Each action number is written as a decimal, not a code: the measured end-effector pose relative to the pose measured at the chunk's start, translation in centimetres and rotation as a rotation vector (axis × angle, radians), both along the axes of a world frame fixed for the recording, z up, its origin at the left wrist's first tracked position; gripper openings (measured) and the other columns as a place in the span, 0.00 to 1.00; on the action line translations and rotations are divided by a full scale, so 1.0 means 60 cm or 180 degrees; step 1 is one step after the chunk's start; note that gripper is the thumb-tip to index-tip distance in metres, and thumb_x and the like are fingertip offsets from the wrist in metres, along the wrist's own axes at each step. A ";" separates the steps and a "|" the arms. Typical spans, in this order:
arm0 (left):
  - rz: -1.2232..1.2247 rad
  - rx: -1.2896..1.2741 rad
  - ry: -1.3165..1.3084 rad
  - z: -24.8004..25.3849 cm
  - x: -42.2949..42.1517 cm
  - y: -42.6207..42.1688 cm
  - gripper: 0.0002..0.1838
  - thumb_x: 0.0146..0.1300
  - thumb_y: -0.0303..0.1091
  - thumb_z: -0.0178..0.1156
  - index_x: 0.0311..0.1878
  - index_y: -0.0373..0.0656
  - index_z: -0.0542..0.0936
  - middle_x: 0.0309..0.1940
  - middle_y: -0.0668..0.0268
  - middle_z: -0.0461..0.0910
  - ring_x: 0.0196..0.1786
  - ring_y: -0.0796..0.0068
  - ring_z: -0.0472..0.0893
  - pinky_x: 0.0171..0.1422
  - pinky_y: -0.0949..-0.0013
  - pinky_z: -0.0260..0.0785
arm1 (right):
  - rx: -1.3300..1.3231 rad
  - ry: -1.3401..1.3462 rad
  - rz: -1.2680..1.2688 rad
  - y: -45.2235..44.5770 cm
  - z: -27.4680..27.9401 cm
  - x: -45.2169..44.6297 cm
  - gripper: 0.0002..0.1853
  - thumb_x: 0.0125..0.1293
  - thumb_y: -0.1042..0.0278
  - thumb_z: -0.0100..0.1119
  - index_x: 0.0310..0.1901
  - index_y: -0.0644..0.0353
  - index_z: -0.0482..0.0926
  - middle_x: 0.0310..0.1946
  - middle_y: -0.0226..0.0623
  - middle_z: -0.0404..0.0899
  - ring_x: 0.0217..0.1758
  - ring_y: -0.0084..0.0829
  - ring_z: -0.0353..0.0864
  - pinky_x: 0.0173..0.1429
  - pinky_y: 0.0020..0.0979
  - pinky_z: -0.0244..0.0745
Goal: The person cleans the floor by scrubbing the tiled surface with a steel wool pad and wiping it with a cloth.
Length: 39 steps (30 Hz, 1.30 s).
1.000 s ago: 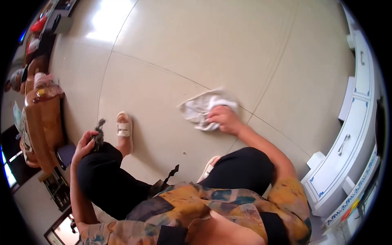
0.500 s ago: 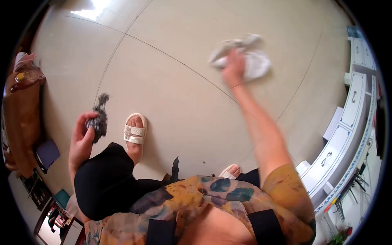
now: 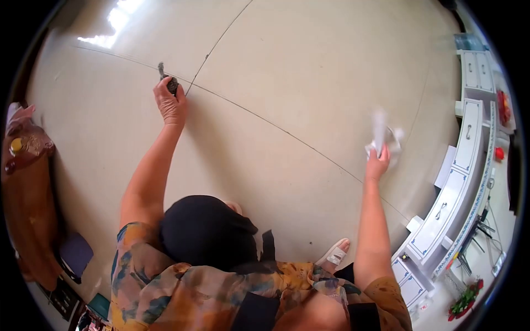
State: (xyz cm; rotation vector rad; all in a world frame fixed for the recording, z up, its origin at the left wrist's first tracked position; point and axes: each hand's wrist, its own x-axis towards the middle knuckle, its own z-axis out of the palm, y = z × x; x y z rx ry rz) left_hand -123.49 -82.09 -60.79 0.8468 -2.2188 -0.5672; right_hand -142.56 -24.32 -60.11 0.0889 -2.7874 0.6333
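Head view — left grip (image 3: pixel 170 105) clasps a grey wiry wad (image 3: pixel 173 86), right grip (image 3: pixel 377 164) a white cloth (image 3: pixel 379 133).

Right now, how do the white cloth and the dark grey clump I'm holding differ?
The white cloth is blurred; the dark grey clump is sharper. The cloth is in your right hand, the clump in your left hand. The cloth looks larger than the clump. Both are hand-held.

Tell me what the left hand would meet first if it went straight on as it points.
Only the floor: past the dark scrubber that the left hand holds, the way looks free to the picture's top edge. The hand's height above the floor is hard to judge.
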 end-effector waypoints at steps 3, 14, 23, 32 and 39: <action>0.0017 -0.0192 -0.0275 -0.043 -0.014 0.003 0.20 0.58 0.30 0.59 0.54 0.48 0.68 0.49 0.54 0.70 0.53 0.51 0.68 0.61 0.52 0.58 | 0.0604 -0.0829 -0.0200 0.081 -0.112 -0.026 0.27 0.55 0.65 0.58 0.57 0.65 0.72 0.57 0.51 0.71 0.63 0.48 0.66 0.67 0.43 0.59; -0.0139 -0.0095 -0.0689 -0.034 -0.015 0.006 0.22 0.59 0.29 0.58 0.57 0.51 0.67 0.52 0.52 0.69 0.58 0.46 0.65 0.63 0.49 0.56 | -0.0715 0.0659 0.2710 -0.719 -0.056 -0.066 0.02 0.49 0.73 0.55 0.24 0.60 0.75 0.28 0.44 0.74 0.37 0.46 0.72 0.45 0.46 0.65; -0.0238 -0.0134 -0.0718 -0.036 -0.019 0.005 0.23 0.58 0.28 0.57 0.57 0.52 0.66 0.57 0.51 0.67 0.59 0.49 0.66 0.65 0.48 0.53 | -0.1466 -0.2169 0.2560 -0.420 0.082 0.149 0.10 0.57 0.81 0.50 0.36 0.57 0.80 0.36 0.33 0.81 0.42 0.29 0.79 0.50 0.31 0.74; -0.0270 -0.0168 -0.0793 -0.028 -0.021 0.013 0.23 0.59 0.28 0.57 0.58 0.52 0.65 0.58 0.52 0.67 0.60 0.49 0.65 0.66 0.49 0.53 | -0.0308 -0.0433 0.0580 -0.484 -0.020 -0.098 0.08 0.59 0.68 0.56 0.39 0.58 0.78 0.39 0.44 0.78 0.45 0.45 0.75 0.49 0.45 0.68; -0.0136 -0.0142 -0.0574 -0.050 -0.015 0.003 0.22 0.59 0.29 0.58 0.57 0.50 0.67 0.60 0.50 0.65 0.61 0.47 0.63 0.65 0.50 0.55 | 0.0230 -0.1175 0.2927 -0.427 0.051 0.212 0.23 0.49 0.79 0.60 0.48 0.46 0.80 0.44 0.33 0.73 0.50 0.38 0.70 0.52 0.38 0.70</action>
